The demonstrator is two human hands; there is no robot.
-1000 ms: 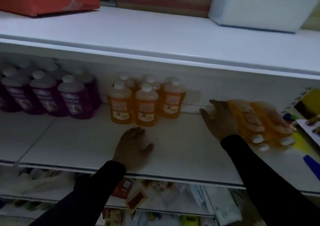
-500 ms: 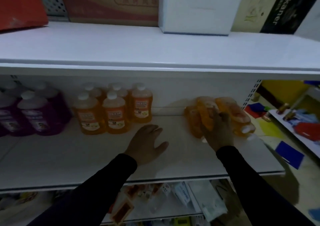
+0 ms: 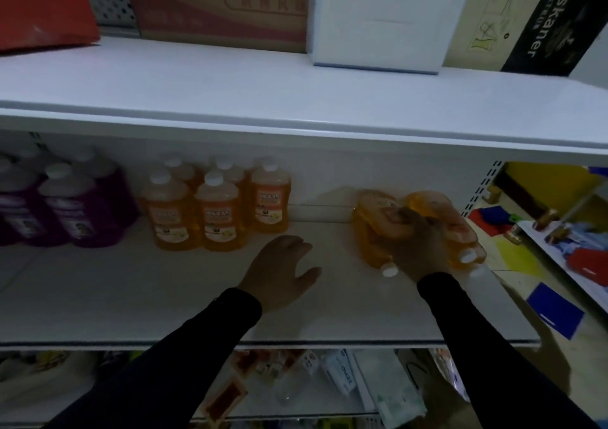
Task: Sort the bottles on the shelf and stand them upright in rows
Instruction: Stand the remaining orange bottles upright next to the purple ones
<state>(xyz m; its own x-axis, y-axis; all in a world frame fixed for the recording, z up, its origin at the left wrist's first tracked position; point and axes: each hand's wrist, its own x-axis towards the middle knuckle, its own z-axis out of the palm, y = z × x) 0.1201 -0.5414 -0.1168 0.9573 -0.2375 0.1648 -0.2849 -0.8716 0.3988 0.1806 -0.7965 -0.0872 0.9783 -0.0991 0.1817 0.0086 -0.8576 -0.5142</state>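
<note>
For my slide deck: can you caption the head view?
Right hand grips a toppled orange bottle; left hand rests open on the shelf near upright orange bottles.

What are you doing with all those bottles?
A person is tidying a shop shelf. Purple bottles and some orange bottles already stand upright in rows at the back. A few more orange ones, the lying bottles, are on their sides to the right. The right hand rests on top of them, and the left hand is open over the shelf.
</note>
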